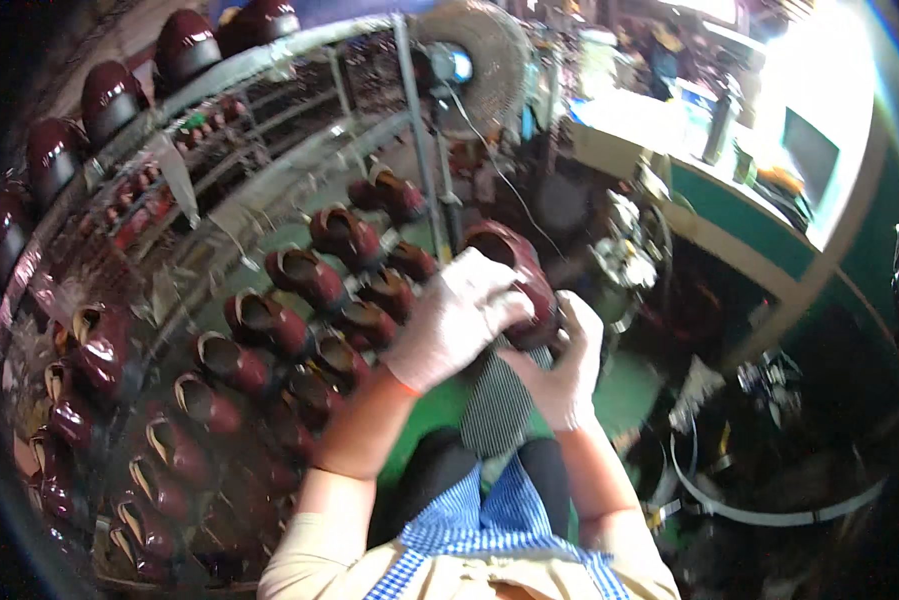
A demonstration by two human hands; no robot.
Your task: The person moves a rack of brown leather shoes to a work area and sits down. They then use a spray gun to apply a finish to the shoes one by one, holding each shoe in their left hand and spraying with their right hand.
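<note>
A glossy dark-red shoe [529,275] is held up in front of me between both hands. My left hand [459,318], in a white glove, closes over its near left side with the fingers bent against it. From the right, my right hand [567,368], also gloved in white, grips the shoe's lower end with the thumb underneath. Just below the shoe and between my knees is a grey, finely striped rounded pad [499,403]. What supports the pad is hidden.
Several rows of matching dark-red shoes [304,275] fill a rack on the left, with more on an upper rail [269,60]. A large round fan [474,70] stands ahead. At right are a bench [689,165], a bin of crumpled white material [624,245] and a pale curved strap [769,517].
</note>
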